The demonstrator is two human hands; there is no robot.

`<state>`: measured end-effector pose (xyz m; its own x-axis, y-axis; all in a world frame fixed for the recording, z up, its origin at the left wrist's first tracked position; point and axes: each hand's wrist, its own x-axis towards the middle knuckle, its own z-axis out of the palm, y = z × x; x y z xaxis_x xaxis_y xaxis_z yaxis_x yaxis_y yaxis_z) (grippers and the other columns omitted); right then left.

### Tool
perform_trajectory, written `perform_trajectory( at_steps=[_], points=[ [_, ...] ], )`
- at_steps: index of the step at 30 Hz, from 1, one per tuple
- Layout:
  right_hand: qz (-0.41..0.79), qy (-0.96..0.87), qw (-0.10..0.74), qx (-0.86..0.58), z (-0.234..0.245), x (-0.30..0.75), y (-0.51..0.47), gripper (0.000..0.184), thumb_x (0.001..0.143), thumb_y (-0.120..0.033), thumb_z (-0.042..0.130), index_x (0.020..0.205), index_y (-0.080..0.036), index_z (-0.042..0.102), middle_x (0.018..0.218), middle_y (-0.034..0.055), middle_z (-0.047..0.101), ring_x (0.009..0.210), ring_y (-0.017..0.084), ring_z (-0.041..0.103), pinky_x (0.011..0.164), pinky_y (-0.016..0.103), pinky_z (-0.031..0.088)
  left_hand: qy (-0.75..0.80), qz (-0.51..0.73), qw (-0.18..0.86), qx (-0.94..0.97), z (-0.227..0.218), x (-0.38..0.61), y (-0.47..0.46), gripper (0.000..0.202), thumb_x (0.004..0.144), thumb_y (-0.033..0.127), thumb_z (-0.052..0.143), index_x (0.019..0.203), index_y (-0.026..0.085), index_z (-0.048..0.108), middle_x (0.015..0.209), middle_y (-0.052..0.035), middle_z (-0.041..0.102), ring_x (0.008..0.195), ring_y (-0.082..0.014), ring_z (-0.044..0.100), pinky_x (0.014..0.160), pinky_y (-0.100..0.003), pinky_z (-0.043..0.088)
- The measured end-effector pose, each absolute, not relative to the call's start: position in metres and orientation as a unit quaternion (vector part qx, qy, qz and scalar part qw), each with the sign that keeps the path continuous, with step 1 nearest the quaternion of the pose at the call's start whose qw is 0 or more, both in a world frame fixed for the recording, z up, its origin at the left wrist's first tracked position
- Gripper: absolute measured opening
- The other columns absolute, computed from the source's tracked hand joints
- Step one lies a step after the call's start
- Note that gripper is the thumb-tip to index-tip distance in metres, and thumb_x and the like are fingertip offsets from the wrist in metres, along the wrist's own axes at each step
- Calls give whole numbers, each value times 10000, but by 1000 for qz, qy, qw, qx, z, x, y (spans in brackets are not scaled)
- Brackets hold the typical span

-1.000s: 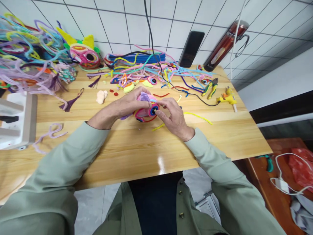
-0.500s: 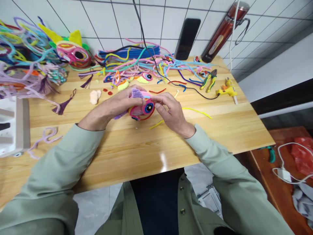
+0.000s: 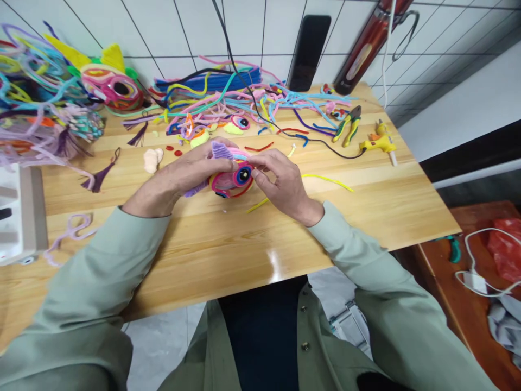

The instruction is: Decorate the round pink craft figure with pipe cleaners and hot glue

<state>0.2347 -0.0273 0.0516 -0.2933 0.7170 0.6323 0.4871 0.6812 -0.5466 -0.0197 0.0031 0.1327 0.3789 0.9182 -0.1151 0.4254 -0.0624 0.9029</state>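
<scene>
A small pink pipe-cleaner figure [image 3: 229, 182] with a purple tuft and a blue-ringed black eye sits between my hands over the wooden table [image 3: 228, 244]. My left hand [image 3: 185, 176] wraps round its back and top, fingers curled. My right hand [image 3: 280, 184] pinches at the figure's front beside the eye, fingers pressed together. A yellow pipe cleaner [image 3: 325, 181] lies under and right of my right hand.
Loose pipe cleaners [image 3: 228, 103] pile along the wall, with a finished mask-like figure [image 3: 106, 81] at back left. Pliers [image 3: 347, 126] and a yellow glue gun [image 3: 378, 144] lie at right. A purple tassel [image 3: 100, 175], a white box [image 3: 18, 214] and a phone [image 3: 308, 51] are nearby.
The view has shifted slightly; my hands and the figure sit a little left and up. My right fingers have moved from the eye to the figure's upper front edge.
</scene>
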Motion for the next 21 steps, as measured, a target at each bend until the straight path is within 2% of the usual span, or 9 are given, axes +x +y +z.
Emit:
perform_trajectory(
  at_steps=[2,4,6,11,16,19,21],
  points=[
    [156,-784,466,-378,54,235,-27,275,1245,-449,676,1349,-273,860,1247,111,876,1148,278,810,1041,462,700,477,244,502,679,135,-19,3,457,957,450,789,1340,206,742,1183,-24,788,1123,-255,696,984,-364,561],
    [189,-770,468,-391,57,234,-27,235,1215,-436,722,1285,-264,867,1199,93,875,1081,257,810,996,429,691,481,237,511,672,136,-18,3,423,918,416,785,1285,211,732,1058,-15,721,978,-233,650,835,-345,494],
    [216,-752,467,-411,63,232,-27,186,1171,-410,769,1195,-255,869,1132,70,870,1012,237,798,943,396,671,481,237,507,674,138,-15,3,387,906,407,777,1240,218,725,989,-3,682,880,-214,603,766,-345,440],
    [243,-719,454,-467,80,226,-29,95,1036,-260,781,946,-236,802,941,23,825,851,197,720,855,359,601,496,223,465,699,137,-9,2,480,834,479,815,1241,232,751,1064,-45,758,934,-266,686,792,-381,530],
    [228,-715,433,-500,88,224,-31,95,918,-192,753,855,-252,715,860,-7,777,785,178,661,798,339,545,509,229,413,720,128,-5,1,570,826,581,856,1301,274,782,1145,-79,805,1033,-344,759,764,-399,597],
    [204,-727,429,-496,90,224,-33,134,877,-165,724,822,-262,649,835,-15,746,775,173,638,788,333,518,514,222,387,733,130,-3,-1,571,828,538,848,1322,259,780,1208,-92,809,1046,-348,771,805,-432,639],
    [190,-734,423,-495,91,224,-34,173,855,-142,700,803,-270,595,816,-19,720,775,172,629,786,333,500,515,215,368,744,132,-2,-2,550,819,485,839,1315,255,781,1249,-95,806,1074,-346,771,889,-470,665]
  ],
)
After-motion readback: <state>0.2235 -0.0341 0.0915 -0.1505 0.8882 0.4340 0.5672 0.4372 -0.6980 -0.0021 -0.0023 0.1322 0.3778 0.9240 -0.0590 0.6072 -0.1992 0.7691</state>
